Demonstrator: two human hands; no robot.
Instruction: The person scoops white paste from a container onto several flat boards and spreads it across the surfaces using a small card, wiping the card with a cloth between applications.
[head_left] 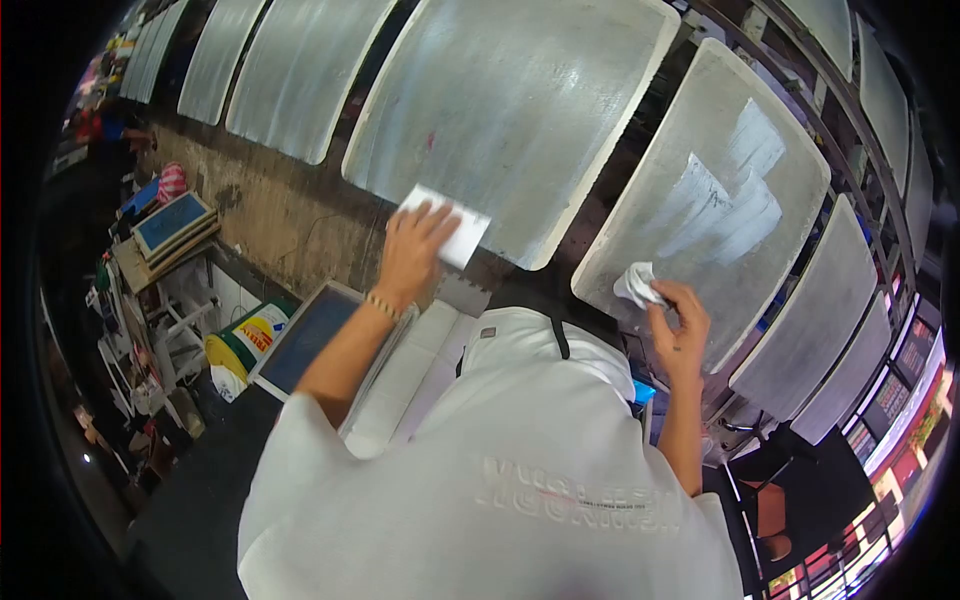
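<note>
My left hand (412, 252) has its fingers over a flat white rectangular piece (466, 238), perhaps folded paper or card, at the lower edge of a large grey board (510, 110). The thumb side is hidden, and the hand is slightly blurred. Pinched between the thumb and fingers of my right hand (682, 325) is a crumpled white cloth (634, 284). It is at the near left corner of another grey board (690, 130), which carries pale whitish smears (735, 205) across its surface.
More grey boards (290, 70) stretch in a row to the left, and others (815, 315) to the right. Framed screens (173, 222) are stacked at the left. A green and yellow bucket (245, 335) stands beside a dark framed panel (315, 338). Metal rails (835, 100) run behind the right boards.
</note>
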